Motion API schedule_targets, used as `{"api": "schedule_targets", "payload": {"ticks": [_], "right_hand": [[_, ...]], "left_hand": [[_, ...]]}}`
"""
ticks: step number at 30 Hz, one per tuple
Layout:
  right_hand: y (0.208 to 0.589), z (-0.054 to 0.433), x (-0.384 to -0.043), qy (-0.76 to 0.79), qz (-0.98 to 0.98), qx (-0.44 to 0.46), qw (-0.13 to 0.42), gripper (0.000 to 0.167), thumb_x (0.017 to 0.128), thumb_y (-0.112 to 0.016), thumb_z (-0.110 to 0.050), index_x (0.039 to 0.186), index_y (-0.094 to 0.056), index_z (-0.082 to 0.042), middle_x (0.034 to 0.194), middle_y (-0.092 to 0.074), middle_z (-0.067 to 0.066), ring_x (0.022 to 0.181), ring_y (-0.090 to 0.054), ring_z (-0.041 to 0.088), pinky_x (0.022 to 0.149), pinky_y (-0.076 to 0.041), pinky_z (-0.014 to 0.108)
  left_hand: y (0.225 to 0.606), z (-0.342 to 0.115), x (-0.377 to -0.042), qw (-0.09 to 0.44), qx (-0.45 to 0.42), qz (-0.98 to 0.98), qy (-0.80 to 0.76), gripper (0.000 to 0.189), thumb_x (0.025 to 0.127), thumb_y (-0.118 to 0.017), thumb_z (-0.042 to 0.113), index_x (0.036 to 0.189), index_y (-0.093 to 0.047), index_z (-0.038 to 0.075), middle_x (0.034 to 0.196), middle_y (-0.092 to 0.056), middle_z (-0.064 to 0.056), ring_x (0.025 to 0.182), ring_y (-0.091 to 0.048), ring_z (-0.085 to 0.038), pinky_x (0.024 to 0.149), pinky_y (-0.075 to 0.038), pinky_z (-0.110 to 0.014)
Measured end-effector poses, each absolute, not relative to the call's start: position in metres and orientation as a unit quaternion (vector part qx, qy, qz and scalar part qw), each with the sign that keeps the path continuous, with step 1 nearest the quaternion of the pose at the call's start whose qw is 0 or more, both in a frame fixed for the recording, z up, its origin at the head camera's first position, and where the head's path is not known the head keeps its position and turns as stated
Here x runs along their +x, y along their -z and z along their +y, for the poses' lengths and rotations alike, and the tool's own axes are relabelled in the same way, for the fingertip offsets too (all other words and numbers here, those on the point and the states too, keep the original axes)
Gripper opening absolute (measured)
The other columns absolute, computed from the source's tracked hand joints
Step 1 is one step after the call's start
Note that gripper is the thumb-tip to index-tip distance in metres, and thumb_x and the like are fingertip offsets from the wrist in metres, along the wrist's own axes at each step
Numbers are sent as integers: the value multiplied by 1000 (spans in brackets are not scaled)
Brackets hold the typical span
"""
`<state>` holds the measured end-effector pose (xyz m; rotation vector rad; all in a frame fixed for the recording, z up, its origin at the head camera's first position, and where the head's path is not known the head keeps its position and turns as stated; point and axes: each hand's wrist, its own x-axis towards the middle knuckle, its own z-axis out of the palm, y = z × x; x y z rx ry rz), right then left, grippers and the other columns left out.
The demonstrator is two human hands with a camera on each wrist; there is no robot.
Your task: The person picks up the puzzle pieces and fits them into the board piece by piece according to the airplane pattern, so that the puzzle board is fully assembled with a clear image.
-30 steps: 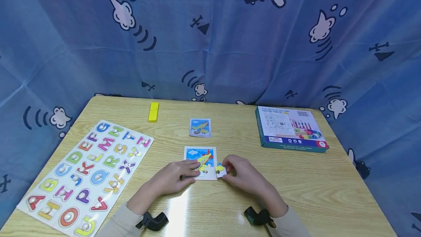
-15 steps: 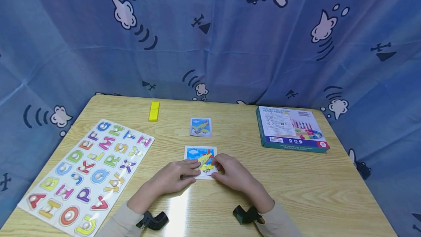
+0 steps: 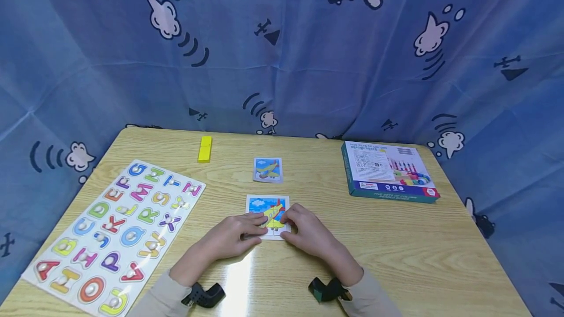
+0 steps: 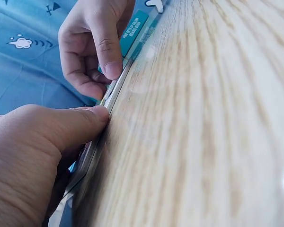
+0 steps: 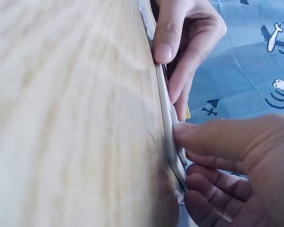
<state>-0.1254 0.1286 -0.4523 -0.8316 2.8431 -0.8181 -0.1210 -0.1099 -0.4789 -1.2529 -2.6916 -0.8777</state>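
A small square jigsaw puzzle with a yellow-and-red airplane on blue sky lies in its white frame at the table's middle. My left hand rests on its left part with fairly straight fingers, and in the left wrist view the left thumb touches the near edge. At the lower right corner, my right hand pinches a puzzle piece with thumb and curled fingers. That piece sits level with the picture, partly covered by the fingers. The right wrist view shows the right thumb against the piece's near edge.
Behind the puzzle lies a small airplane picture card. A white alphabet peg board slants along the left side, with a yellow block beyond it. A boxed toy set lies at the back right, before a blue curtain.
My right hand has moved left with the puzzle piece, from beside the frame to the puzzle's lower right corner, and the piece lies there. My left hand has stayed in place.
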Motion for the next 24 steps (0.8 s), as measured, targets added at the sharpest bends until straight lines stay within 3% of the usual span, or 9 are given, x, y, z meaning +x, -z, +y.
{"api": "schedule_targets", "payload": {"ticks": [24], "right_hand": [[448, 115, -119, 220, 952, -214, 23, 20, 79, -76, -22, 89, -65, -9, 83, -49, -2, 70, -42, 10, 57, -39, 18]], "left_hand": [[480, -110, -121, 18, -400, -869, 291, 28, 90, -65, 25, 116, -70, 15, 131, -59, -2, 126, -53, -18, 105, -45, -37]]}}
